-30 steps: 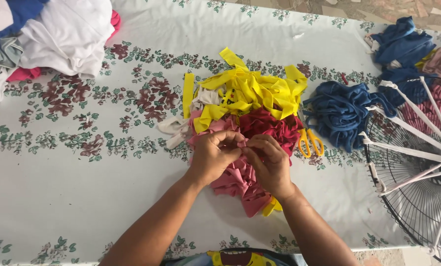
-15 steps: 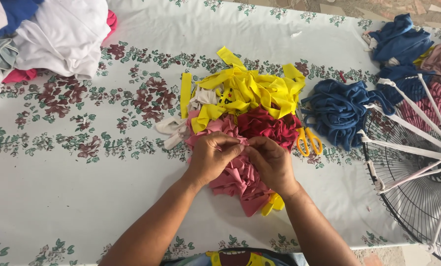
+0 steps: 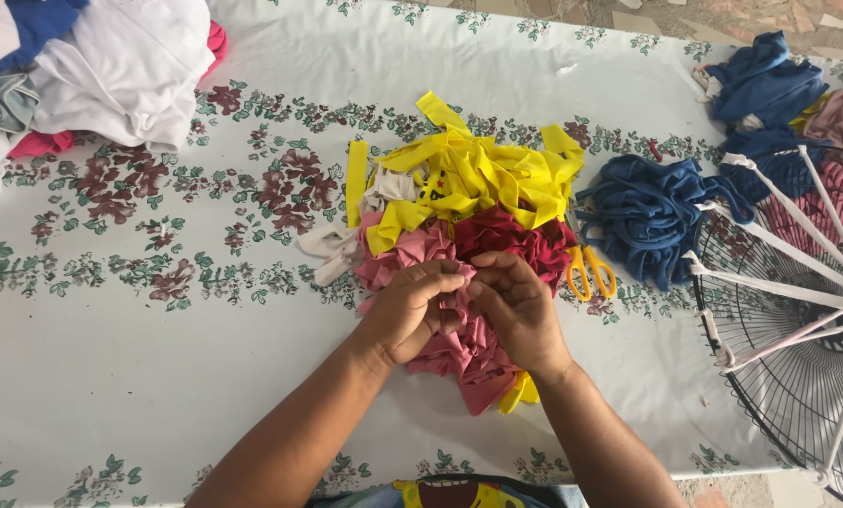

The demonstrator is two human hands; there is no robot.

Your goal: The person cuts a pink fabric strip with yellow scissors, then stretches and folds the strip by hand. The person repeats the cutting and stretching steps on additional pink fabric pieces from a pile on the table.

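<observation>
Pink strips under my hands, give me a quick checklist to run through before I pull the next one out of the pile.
1. Both hands on the pink strips: ok, left hand and right hand meet on top of them.
2. One single strip pinched: cannot tell, the fingers hide it.
3. Scissors away from the hands: ok, they lie to the right, beside the blue strips.
4. Yellow strips kept apart from pink: not ok, the piles overlap and a yellow end shows under the pink.
5. Fan grille apart from the pile: ok, it sits at the table's right edge.
</observation>
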